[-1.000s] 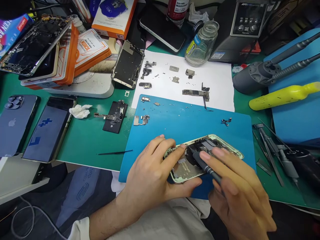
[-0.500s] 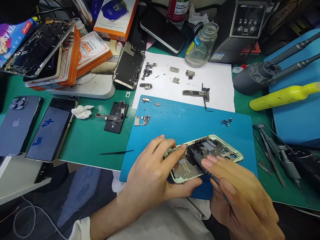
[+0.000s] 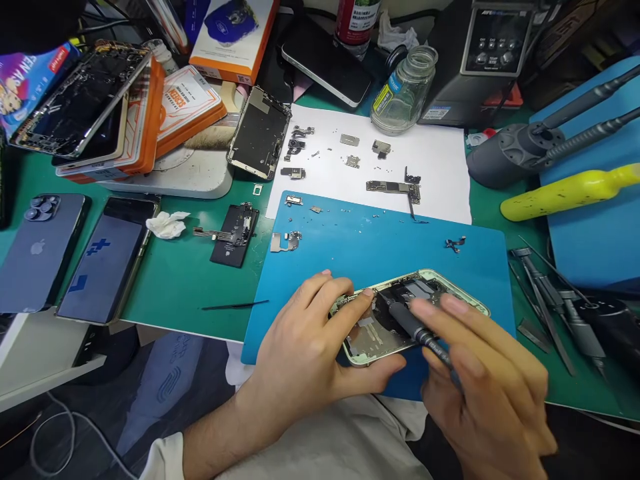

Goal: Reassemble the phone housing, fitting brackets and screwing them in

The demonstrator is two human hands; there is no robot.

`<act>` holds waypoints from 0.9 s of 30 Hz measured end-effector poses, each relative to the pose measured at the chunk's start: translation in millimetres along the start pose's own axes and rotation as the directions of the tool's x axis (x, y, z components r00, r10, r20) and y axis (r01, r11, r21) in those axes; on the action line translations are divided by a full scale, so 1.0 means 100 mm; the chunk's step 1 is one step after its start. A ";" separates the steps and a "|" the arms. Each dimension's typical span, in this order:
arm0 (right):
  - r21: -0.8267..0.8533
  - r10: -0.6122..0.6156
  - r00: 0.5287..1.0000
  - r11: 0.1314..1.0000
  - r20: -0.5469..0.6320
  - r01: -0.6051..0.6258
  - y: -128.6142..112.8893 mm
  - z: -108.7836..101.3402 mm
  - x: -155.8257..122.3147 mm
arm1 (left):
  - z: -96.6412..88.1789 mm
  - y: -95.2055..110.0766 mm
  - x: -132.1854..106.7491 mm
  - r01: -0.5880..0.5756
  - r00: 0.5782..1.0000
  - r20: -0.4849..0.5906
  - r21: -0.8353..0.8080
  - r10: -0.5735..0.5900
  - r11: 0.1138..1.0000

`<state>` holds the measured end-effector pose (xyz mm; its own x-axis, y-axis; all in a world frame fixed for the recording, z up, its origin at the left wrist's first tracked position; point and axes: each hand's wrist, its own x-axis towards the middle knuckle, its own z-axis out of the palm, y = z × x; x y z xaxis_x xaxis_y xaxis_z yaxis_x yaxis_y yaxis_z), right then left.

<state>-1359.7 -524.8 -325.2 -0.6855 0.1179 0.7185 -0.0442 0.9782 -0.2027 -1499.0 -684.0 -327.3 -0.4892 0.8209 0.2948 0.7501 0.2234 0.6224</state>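
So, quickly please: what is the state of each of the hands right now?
Left hand: closed around the lower end of the opened phone frame, gripping it.
Right hand: closed on the screwdriver.

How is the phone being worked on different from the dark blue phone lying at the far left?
The open phone is a gutted pale green shell, insides showing; the blue phone is closed and whole, back up. The left hand grips the open phone on the blue mat while the right hand holds a screwdriver in it; the blue phone lies untouched on the green mat. Both lie flat.
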 end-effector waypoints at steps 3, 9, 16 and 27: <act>-0.004 -0.046 0.997 0.999 -0.056 0.046 0.01 0.00 -0.02 | -0.01 0.00 0.01 0.009 1.000 0.004 0.007 -0.010 1.000; 0.023 0.053 0.999 0.998 0.010 -0.053 -0.07 -0.04 0.01 | 0.00 0.00 0.00 0.018 1.000 0.008 0.009 -0.018 1.000; 0.076 0.087 0.990 0.992 0.111 -0.096 -0.07 -0.11 0.02 | -0.01 0.01 0.00 0.023 1.000 0.009 0.019 -0.023 1.000; 0.065 0.065 0.993 0.995 0.097 -0.072 0.04 -0.05 -0.02 | -0.01 0.00 -0.01 0.024 0.999 0.044 0.002 -0.024 1.000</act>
<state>-1354.9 -520.5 -323.4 -0.7539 0.1644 0.6361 -0.0423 0.9540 -0.2967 -1498.9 -684.9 -326.7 -0.4866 0.8377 0.2477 0.7392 0.2437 0.6279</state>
